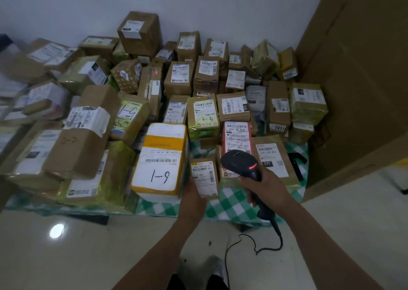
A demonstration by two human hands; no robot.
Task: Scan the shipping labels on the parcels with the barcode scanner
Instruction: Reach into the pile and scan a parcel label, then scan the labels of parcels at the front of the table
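- A white foam box banded with yellow tape [160, 164], bearing a barcode label and a handwritten black number, lies at the near edge of the pile. It serves as the landmark here.
- Below the box, a green-and-white checked cloth [229, 203] ends in a free edge. Glossy pale floor tiles [99, 245] spread out towards the person from that edge.
- Far right of the box, a tall brown cardboard panel [357, 69] closes that side. Beyond the box, a white wall [198, 3] backs the pile.
- The cloth carries many taped-shut brown cardboard parcels with white shipping labels, packed edge to edge behind and on both sides of the box.
- Just right of the box stands a small brown parcel with a white label [204, 177].
- Further right is a red-edged parcel [237, 137] with a barcode label, and beyond it a brown parcel labelled 231 [271, 159].
- The black handheld barcode scanner [242, 164] hangs to the right of the box, above the lower part of the red-edged parcel. A red light glows on its head.
- The right hand [265, 186] has its fingers wrapped round the scanner's handle.
- A black cable [242, 243] trails from the handle across the tiles.
- The left hand [194, 195] reaches into the gap between the box and the small brown parcel. Its fingertips are hidden, so I cannot tell whether it grips either one.
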